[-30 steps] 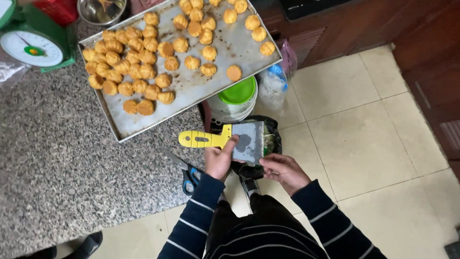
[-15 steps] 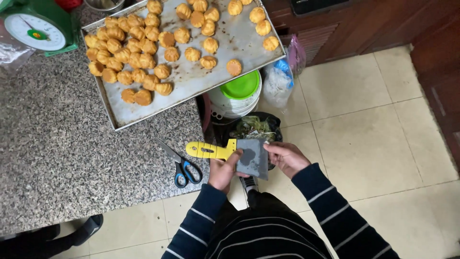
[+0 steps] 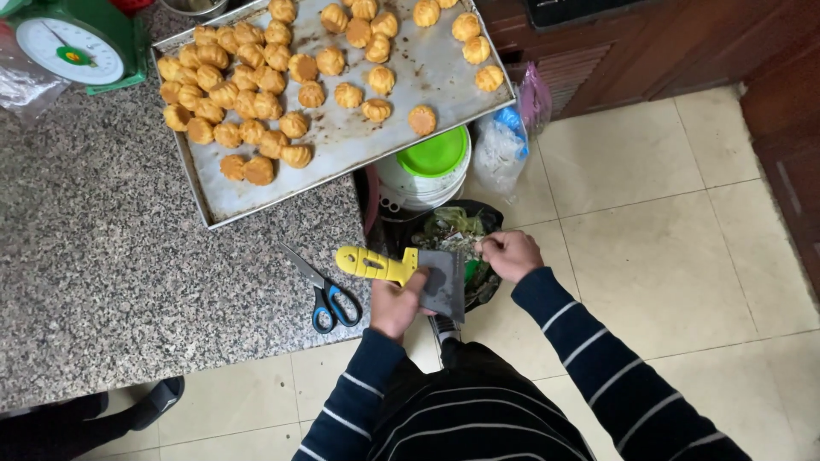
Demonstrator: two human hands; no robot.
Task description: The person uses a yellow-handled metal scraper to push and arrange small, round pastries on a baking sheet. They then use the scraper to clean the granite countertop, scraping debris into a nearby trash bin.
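- Head view: our left hand (image 3: 397,306) has its fingers wrapped around a scraper (image 3: 410,271) with a yellow handle, just off the worktop's (image 3: 111,282) front edge, above a black bin (image 3: 457,243).
- Our right hand (image 3: 510,254) pinches the scraper's blade edge with fingers pressed together.
- Scissors (image 3: 320,290) lie near the worktop's front edge, a tray (image 3: 342,145) of pastries behind them.

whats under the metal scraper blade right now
Below the grey metal scraper with the yellow handle, held by the left hand, sits a black-lined waste bin holding green scraps. The right hand is over it too. The blade covers part of the bin, so that part is hidden.
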